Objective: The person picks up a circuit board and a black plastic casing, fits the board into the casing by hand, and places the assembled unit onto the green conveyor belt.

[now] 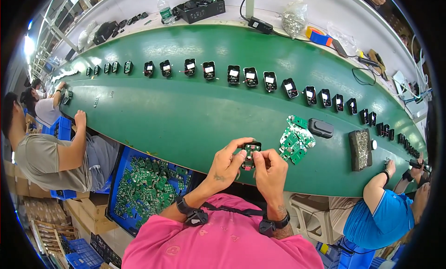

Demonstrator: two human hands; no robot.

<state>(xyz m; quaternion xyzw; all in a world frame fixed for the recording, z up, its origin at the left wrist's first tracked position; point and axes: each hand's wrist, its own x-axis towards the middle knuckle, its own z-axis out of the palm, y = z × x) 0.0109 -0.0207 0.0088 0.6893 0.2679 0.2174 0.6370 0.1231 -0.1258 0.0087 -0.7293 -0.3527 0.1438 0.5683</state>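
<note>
At the table's near edge, a small black plastic housing with a green circuit board [252, 153] in it is held between my two hands. My left hand [225, 163] grips it from the left side, thumb on the board's edge. On the other side my right hand [271, 169] closes on it, with the thumb against the board. A small red part shows at the housing's lower end. Just right of my hands lies a loose pile of green circuit boards [296, 141]. A closed black case [321, 128] rests beside that pile.
A long row of black housings [209, 71] curves across the green table [186, 111]. To the right stand a dark box of small metal parts [360, 150] and a white round cap [374, 145]. A blue crate [111, 206] full of boards sits below left. Co-workers sit on both sides.
</note>
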